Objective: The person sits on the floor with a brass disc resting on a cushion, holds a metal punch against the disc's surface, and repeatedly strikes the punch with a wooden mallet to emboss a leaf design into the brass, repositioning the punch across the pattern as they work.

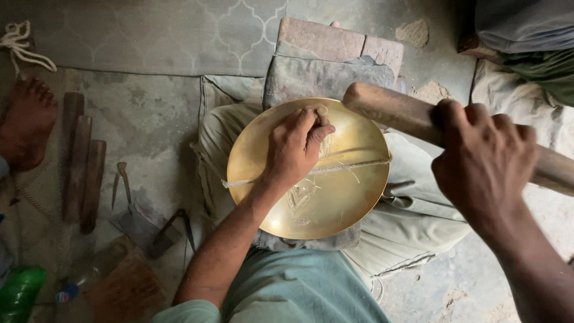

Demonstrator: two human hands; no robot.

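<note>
At the far left of the frame a bare foot is seen on the floor, and just right of it three wooden sticks are laid side by side. Below them, at the lower left, a green bottle and some metal tools are seen. At the centre a round brass bowl is propped on a grey cloth pad over the person's lap, with a thin rod laid across it. The left hand is pressed onto the upper left part of the bowl's inside, its fingers bunched together near the rim; what is pinched under the fingertips cannot be told. To the right, just beyond the bowl's upper right rim, a thick wooden mallet is gripped by the right hand, the fingers wrapped tight round its shaft. The mallet's rounded end is held just above the rim.
</note>
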